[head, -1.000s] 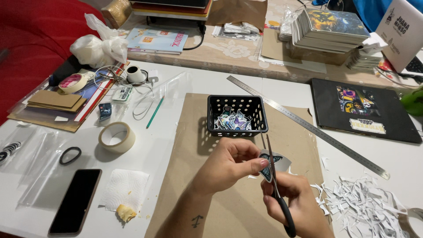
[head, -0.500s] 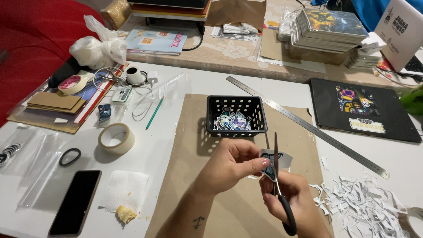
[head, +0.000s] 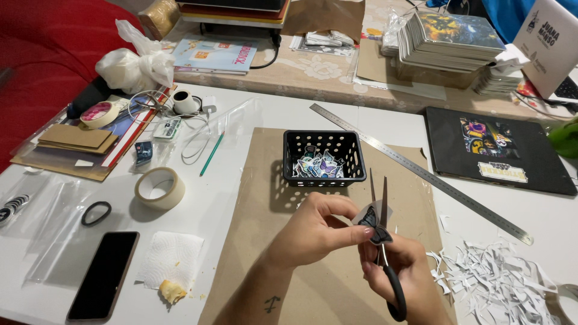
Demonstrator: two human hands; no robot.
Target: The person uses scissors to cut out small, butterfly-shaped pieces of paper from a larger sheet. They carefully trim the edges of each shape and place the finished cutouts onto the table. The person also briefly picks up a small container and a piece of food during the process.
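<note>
Nearest the camera, over a sheet of brown paper, the right hand is closed around the black handles of a pair of scissors, whose blades point away and stand slightly apart. Just left of it, the left hand pinches a small dark sticker with a white border between thumb and fingertips, holding it at the blades. To the right lies a heap of white paper trimmings. On the left sit a black phone, a paper towel, a black ring and a roll of tape. Farther off, a black plastic basket on the brown paper holds cut stickers, with a long metal ruler running diagonally just behind it. Beyond that lie a black folder and a stack of prints
</note>
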